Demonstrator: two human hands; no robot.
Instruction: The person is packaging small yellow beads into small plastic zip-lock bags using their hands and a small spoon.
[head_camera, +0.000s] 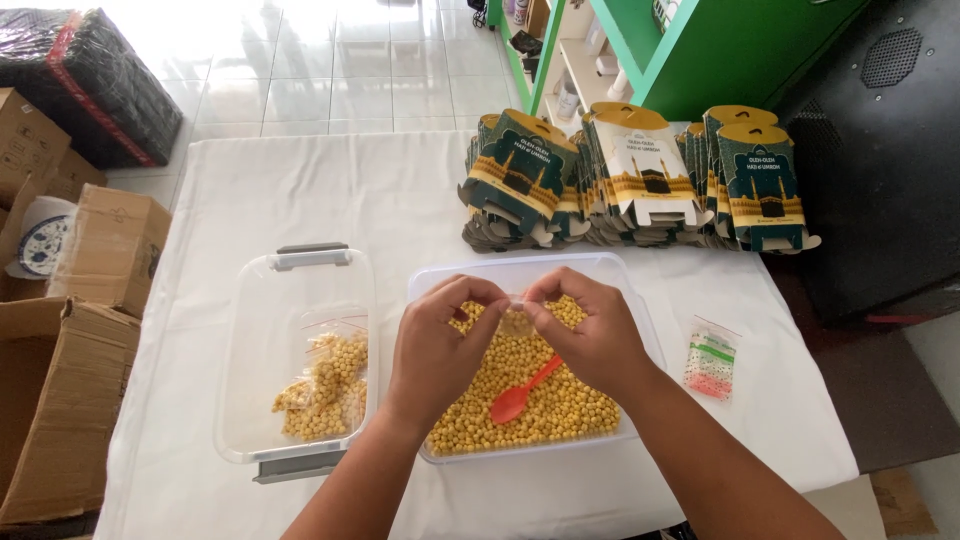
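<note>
Left hand (435, 345) and right hand (590, 335) both pinched tight on top edge of small clear zip bag (516, 318), held over chickpea-filled clear tub (628, 300) with red spoon (522, 393).

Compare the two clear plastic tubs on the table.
The right tub is heaped with loose yellow pellets and holds a red spoon; the left tub holds only filled small bags. The left tub shows grey handles; the right shows none. Both are clear and rectangular.

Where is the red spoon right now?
The red spoon lies on the yellow pellets in the clear tub, just below the right hand.
</note>
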